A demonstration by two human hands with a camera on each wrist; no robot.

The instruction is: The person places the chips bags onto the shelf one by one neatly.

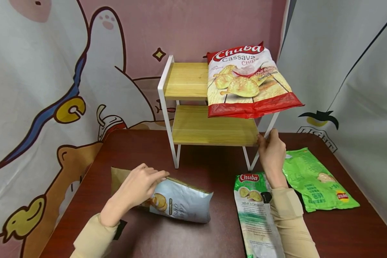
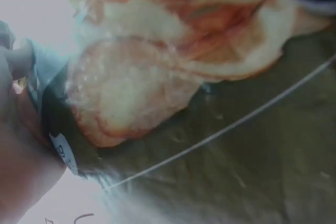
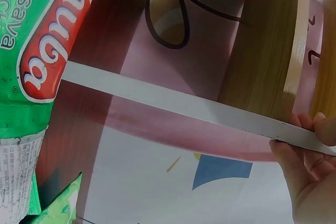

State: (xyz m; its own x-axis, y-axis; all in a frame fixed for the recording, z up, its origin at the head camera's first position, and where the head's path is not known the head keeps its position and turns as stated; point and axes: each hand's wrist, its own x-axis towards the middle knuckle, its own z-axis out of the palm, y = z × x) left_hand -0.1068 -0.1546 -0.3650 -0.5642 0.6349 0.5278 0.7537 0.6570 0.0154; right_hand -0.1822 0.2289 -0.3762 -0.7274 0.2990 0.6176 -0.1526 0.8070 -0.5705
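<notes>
My left hand (image 1: pixel 141 185) grips the upper edge of a pale blue and gold chip bag (image 1: pixel 185 202), which lies on its side on the table. In the left wrist view the printed chips on this bag (image 2: pixel 131 87) fill most of the picture. My right hand (image 1: pixel 272 152) holds the white front right leg of a two-tier wooden shelf (image 1: pixel 213 125), at the lower board's corner. The right wrist view has thumb and fingers around that white leg (image 3: pixel 173 100). A red and white Chuba cassava chip bag (image 1: pixel 248 82) lies on the top board's right side, overhanging its front.
Below my right forearm a green and white Chuba bag (image 1: pixel 254 218) lies on the dark red table (image 1: pixel 167 240). Farther right lies a bright green chip bag (image 1: pixel 319 182). A cartoon-printed curtain (image 1: pixel 132 43) hangs close behind and at both sides.
</notes>
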